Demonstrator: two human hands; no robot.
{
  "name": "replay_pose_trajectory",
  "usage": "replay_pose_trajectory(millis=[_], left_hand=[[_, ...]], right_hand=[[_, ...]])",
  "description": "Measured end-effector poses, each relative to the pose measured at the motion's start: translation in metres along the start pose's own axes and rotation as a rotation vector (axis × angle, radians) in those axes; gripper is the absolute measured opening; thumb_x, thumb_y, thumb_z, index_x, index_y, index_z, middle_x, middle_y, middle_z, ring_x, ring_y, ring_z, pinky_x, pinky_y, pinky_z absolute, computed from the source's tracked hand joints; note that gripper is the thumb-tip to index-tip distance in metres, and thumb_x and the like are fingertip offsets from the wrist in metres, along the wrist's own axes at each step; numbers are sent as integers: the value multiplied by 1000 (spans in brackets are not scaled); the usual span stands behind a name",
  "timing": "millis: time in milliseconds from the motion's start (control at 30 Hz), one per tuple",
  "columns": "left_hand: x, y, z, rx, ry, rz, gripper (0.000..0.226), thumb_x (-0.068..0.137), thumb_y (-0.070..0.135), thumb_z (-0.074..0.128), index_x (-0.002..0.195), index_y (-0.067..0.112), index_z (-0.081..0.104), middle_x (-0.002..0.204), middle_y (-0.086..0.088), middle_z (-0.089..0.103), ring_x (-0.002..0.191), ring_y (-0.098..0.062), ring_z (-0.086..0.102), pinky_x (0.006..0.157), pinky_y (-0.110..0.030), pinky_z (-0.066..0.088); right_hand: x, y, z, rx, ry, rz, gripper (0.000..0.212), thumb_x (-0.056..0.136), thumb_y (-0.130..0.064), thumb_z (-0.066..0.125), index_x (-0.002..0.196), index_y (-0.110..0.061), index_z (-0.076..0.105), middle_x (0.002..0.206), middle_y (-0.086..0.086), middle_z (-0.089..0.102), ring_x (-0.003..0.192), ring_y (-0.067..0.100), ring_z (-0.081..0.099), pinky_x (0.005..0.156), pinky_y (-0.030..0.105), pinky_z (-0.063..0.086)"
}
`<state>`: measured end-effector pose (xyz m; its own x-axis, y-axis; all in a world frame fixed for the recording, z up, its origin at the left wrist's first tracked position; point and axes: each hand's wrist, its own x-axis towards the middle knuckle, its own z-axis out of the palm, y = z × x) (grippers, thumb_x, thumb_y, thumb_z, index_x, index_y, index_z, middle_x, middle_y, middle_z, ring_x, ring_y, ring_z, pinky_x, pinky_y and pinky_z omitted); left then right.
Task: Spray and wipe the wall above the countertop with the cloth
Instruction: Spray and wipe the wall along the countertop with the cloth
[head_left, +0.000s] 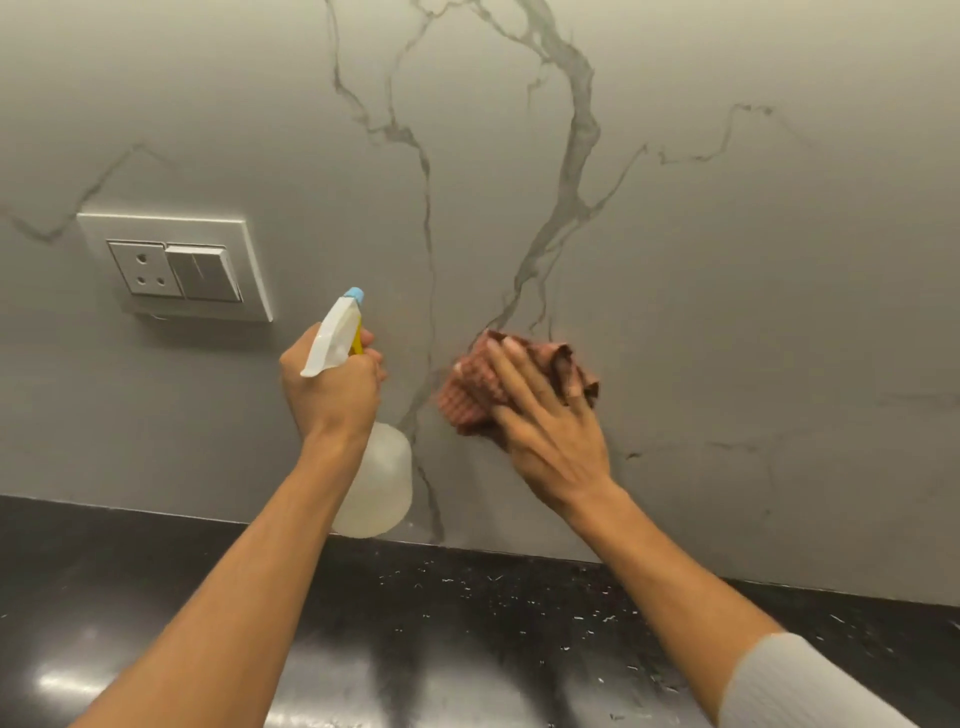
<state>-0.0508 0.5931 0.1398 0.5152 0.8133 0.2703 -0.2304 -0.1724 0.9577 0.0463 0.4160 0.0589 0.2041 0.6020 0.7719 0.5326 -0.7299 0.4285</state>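
Grey veined wall (727, 260) mounted with socket plate (174, 265). Black speckled countertop (156, 597) seen below socket plate. Translucent spray bottle (382, 483) held just right of socket plate and lower, blue nozzle aimed at wall; neck gripped by left hand (330, 389), fingers curled at yellow trigger. Right hand (545, 431) laid farther right of socket plate, fingers straight, nothing clasped. Reddish checked cloth (470, 387) pressed flat to wall beneath it.

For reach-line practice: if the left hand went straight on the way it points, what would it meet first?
Probably the wall, right of the socket plate; nothing shows between it and the spray bottle the left hand grips. Depth is unclear.
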Motion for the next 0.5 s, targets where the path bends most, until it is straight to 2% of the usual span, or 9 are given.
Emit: replay_pose_trajectory(millis=[100, 200, 267, 333, 400, 433, 500], left_hand=[[-2, 6, 6, 42, -9, 6, 24, 71, -9, 54, 80, 10, 67, 71, -7, 63, 62, -21, 63, 52, -25, 48], [-2, 13, 10, 69, -20, 17, 22, 72, -6, 54, 81, 8, 67, 74, -10, 64, 64, -23, 64, 56, -30, 49], [-1, 19, 13, 83, -31, 29, 20, 72, -4, 53, 80, 8, 67, 72, -10, 64, 62, -23, 63, 57, -33, 49], [0, 23, 14, 80, -46, 37, 20, 70, -3, 54, 78, 9, 67, 71, -10, 64, 62, -23, 64, 57, -35, 50], [2, 24, 13, 67, -49, 30, 23, 66, -5, 54, 78, 10, 68, 70, -7, 65, 60, -21, 66, 56, -37, 53], [4, 25, 12, 61, -48, 30, 24, 65, -6, 54, 78, 8, 68, 69, -6, 64, 59, -21, 66, 54, -38, 53], [8, 25, 8, 71, -55, 47, 24, 63, -9, 52, 80, 2, 66, 68, -8, 61, 58, -23, 62, 53, -43, 53]], right_hand=[[47, 41, -26, 41, 170, 184, 45, 105, -23, 41, 149, -19, 44, 158, 13, 32, 148, 27, 27, 121, 48, -7], [134, 66, -53, 110, 375, 359, 45, 102, -25, 46, 147, -20, 48, 154, 18, 38, 144, 33, 33, 119, 54, 12], [183, 69, -66, 102, 450, 424, 44, 101, -33, 49, 144, -20, 52, 150, 20, 43, 142, 35, 38, 117, 57, 18], [203, 61, -65, 81, 484, 394, 44, 102, -37, 49, 141, -20, 55, 148, 20, 47, 139, 36, 42, 116, 58, 21], [190, 40, -49, 114, 478, 267, 46, 105, -42, 40, 141, -16, 56, 147, 21, 47, 139, 36, 42, 116, 59, 19], [171, 25, -37, 146, 443, 208, 48, 106, -41, 36, 141, -14, 55, 148, 20, 46, 140, 35, 40, 118, 58, 15], [114, -9, -11, 195, 300, 147, 47, 104, -35, 44, 145, -12, 49, 153, 17, 40, 145, 31, 32, 121, 53, 5]])
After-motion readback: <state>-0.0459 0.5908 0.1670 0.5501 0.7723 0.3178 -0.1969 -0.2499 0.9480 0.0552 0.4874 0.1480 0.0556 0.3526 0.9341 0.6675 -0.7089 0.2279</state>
